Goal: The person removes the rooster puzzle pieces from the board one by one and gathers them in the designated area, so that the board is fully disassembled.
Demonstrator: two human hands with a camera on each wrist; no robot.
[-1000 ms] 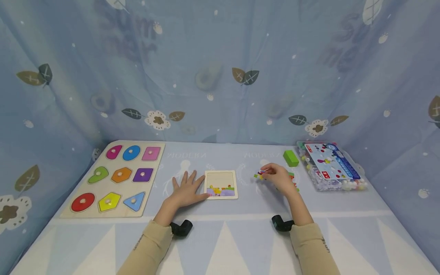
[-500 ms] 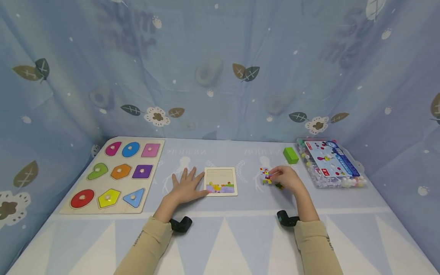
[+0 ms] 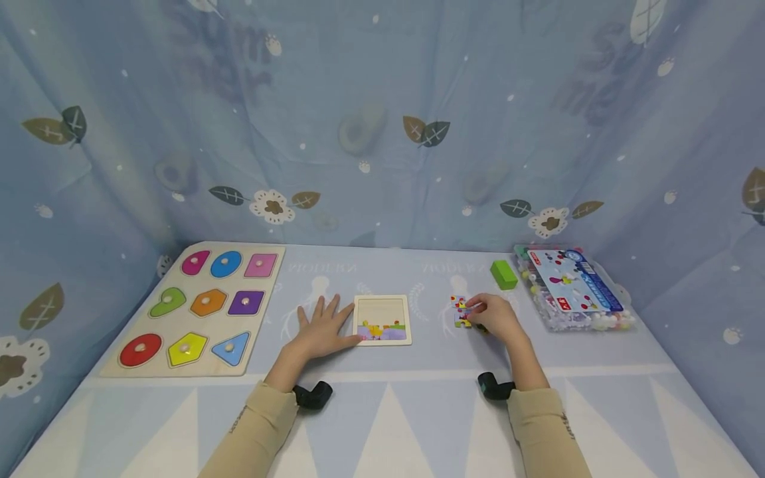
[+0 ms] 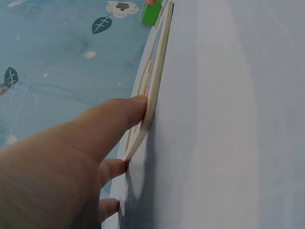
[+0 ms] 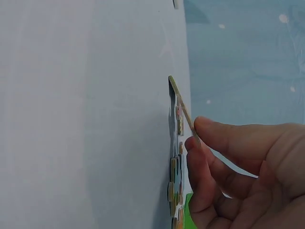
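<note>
My left hand (image 3: 323, 331) lies with its fingers spread beside a small square wooden puzzle tray (image 3: 410, 323). Its thumb (image 4: 136, 109) presses on the tray's near left edge. Inside the tray, a strip of colourful assembled picture (image 3: 384, 331) fills the lower part, and bare wood shows above. Right of the tray, my right hand (image 3: 497, 317) pinches a thin puzzle piece (image 5: 183, 106) between thumb and finger, the piece tilted up over the table. Several loose puzzle pieces (image 5: 173, 186) lie below and beside that hand, partly hidden by it in the head view.
A wooden board (image 3: 179, 255) with knobbed coloured shapes lies at the left. Behind the right hand sits a green block (image 3: 504, 275). A clear plastic case of beads (image 3: 575, 289) with a printed label stands at the far right. A patterned curtain (image 3: 382, 133) closes off the back.
My right hand has shifted slightly right and turned, still pinching a puzzle piece, whose printed face now shows more to the head camera. The left hand stays at the tray's edge.
</note>
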